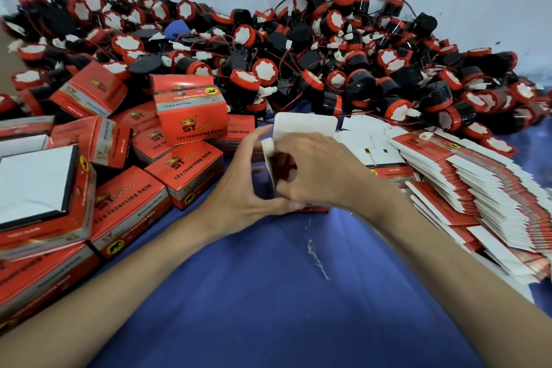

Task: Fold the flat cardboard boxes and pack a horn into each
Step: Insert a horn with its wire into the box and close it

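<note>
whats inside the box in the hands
Inside the box only a patch of red shows through its open top. The left hand and right hand cover the rest.

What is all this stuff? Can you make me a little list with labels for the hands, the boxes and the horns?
Left hand: left hand grips the half-folded box from the left side
Right hand: right hand curls over the same box
Box in hands: white flap standing up; cannot tell if a horn is inside
Horns: big heap of red and black horns at the back
Folded boxes: red folded boxes piled on the left
Flat boxes: flat boxes stacked on the right
Surface: blue cloth
</note>
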Demonstrator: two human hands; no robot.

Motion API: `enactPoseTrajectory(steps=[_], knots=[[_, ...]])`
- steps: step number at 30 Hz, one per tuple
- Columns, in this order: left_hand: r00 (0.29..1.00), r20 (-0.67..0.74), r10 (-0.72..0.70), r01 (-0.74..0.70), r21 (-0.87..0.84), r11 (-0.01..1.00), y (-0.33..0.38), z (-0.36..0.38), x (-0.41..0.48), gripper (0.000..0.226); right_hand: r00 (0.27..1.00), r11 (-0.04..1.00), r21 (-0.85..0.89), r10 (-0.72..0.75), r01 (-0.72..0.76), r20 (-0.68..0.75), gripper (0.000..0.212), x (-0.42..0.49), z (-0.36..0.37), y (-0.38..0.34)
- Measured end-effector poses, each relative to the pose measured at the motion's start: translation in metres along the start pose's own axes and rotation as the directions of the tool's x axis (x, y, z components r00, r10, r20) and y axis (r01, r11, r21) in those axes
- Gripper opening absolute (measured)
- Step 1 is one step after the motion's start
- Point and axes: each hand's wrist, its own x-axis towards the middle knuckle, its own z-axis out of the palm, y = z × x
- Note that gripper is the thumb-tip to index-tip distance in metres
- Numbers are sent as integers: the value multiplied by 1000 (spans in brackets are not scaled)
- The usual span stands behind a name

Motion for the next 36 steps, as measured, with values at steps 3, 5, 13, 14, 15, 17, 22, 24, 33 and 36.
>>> enactPoseTrajectory(steps=[3,5,13,14,15,17,22,24,33,36], knots=[[998,15,56,-55,-22,998,0,-1,-2,101,999,1000,-16,-2,2,-43,32,-2,4,1],[998,-23,55,-57,-55,997,1,0,-2,94,998,999,25,-41,43,-56,35,-2,3,5],[998,-49,40,-44,-78,996,-3,-1,0,55,977,984,147,-124,99,174,18,-9,-9,19],[997,-59,48,-53,-74,996,-2,0,0,53,972,984,159,-115,82,207,23,-11,-8,21],[996,-67,56,-61,-71,996,-2,1,0,52,969,983,167,-107,70,223,27,-11,-7,21],[997,-53,63,-67,-82,994,-2,2,-1,50,977,990,117,-101,79,188,30,-12,-3,21],[995,77,59,-44,-185,982,-2,1,-2,39,992,994,5,-111,111,-57,15,-14,5,15],[998,55,43,-31,-195,980,-2,3,-1,31,993,990,-93,-109,104,-54,18,-13,7,11],[998,-46,52,-53,-22,998,-1,1,0,36,729,943,204,-56,264,-682,28,-28,14,30],[995,-48,87,-81,103,991,2,4,-1,44,672,867,469,245,171,-699,16,-44,35,38]])
